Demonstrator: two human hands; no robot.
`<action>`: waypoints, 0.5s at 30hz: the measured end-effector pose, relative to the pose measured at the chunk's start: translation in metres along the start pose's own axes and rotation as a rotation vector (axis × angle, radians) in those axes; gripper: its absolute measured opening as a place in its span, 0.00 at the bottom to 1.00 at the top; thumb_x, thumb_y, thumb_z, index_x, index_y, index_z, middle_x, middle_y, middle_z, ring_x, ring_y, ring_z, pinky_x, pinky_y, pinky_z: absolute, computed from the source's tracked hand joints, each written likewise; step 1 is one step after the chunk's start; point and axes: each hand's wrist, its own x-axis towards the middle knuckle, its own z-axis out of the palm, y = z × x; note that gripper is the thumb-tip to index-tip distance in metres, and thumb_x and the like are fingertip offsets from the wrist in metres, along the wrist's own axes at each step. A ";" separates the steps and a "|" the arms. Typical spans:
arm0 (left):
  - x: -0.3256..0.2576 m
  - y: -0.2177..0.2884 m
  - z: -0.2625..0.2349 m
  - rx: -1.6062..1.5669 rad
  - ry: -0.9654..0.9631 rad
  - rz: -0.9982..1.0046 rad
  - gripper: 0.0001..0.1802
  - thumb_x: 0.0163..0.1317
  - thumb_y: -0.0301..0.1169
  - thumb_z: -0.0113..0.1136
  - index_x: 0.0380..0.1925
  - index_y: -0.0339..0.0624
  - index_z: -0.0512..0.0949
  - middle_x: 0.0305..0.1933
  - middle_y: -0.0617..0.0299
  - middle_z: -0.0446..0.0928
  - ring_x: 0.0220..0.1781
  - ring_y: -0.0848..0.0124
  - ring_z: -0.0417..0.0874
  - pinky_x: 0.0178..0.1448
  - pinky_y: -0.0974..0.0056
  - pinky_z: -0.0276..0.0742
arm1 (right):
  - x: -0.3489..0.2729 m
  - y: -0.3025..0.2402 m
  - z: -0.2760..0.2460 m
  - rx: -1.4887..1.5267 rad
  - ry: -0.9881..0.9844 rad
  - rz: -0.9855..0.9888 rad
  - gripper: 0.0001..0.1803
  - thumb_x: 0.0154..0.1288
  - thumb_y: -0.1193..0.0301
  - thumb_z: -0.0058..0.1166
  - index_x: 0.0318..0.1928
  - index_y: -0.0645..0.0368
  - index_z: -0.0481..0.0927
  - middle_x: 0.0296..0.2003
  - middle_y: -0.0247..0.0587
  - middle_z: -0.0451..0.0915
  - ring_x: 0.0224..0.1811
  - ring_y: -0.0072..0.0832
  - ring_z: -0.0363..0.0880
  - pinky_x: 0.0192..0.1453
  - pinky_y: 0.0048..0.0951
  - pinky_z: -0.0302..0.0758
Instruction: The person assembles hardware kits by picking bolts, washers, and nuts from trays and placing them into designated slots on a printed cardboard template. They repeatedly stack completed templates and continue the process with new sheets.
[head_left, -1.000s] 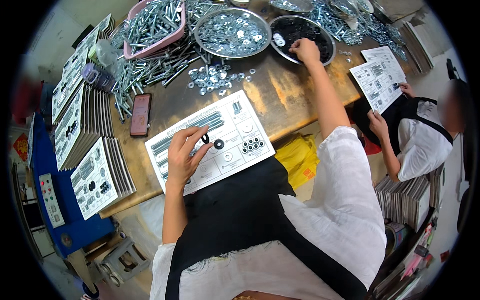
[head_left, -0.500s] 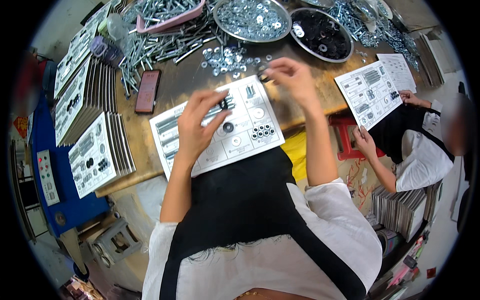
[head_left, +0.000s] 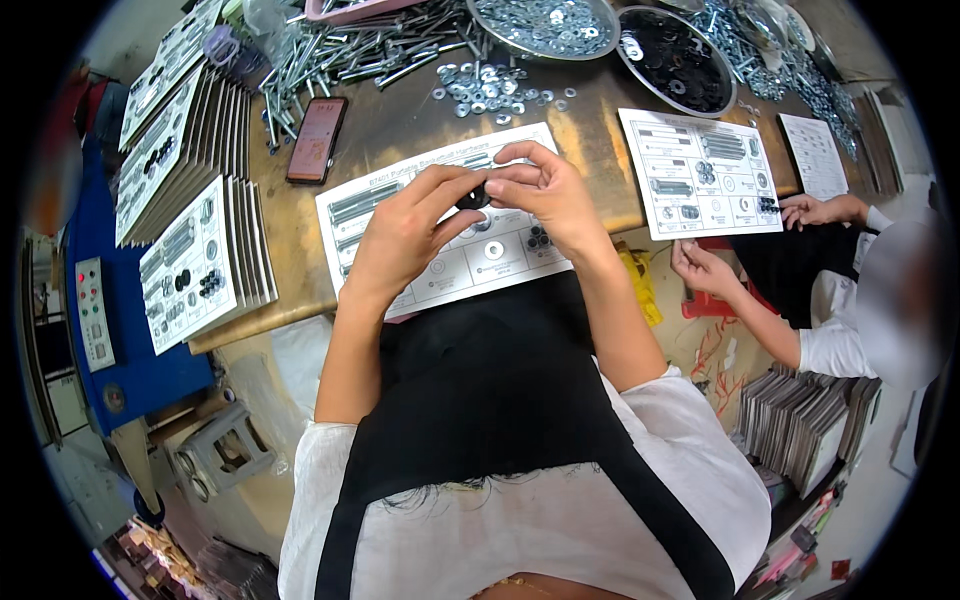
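A white printed card (head_left: 375, 272) lies at the table's near edge with bolts, washers and nuts on it. Above the card's middle, my left hand (head_left: 408, 222) and my right hand (head_left: 553, 205) meet, thumbs and fingers pinched around dark round pieces that look like black washers (head_left: 472, 198). How many there are is hidden by the fingers. Long silver bolts (head_left: 362, 205) show on the card left of my left hand. Below my right hand a silver washer (head_left: 493, 250) and several black nuts (head_left: 539, 236) sit on the card.
Loose silver washers (head_left: 482, 90) lie beyond the card, near a bolt pile (head_left: 370, 52), a bowl of silver washers (head_left: 545, 28) and a bowl of black washers (head_left: 680, 70). A phone (head_left: 317, 140) and stacked cards (head_left: 190, 265) are left. At right, a co-worker holds another card (head_left: 700, 180).
My right hand has come in from the card's far right edge to meet my left hand. The view has shifted slightly. The co-worker's card is now held more level.
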 end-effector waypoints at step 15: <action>-0.044 -0.011 0.004 -0.173 0.070 -0.136 0.33 0.51 0.23 0.70 0.60 0.42 0.75 0.48 0.58 0.84 0.46 0.66 0.85 0.53 0.64 0.78 | -0.002 0.057 -0.014 0.115 -0.278 0.389 0.21 0.71 0.63 0.55 0.54 0.69 0.78 0.45 0.46 0.83 0.43 0.29 0.85 0.50 0.25 0.82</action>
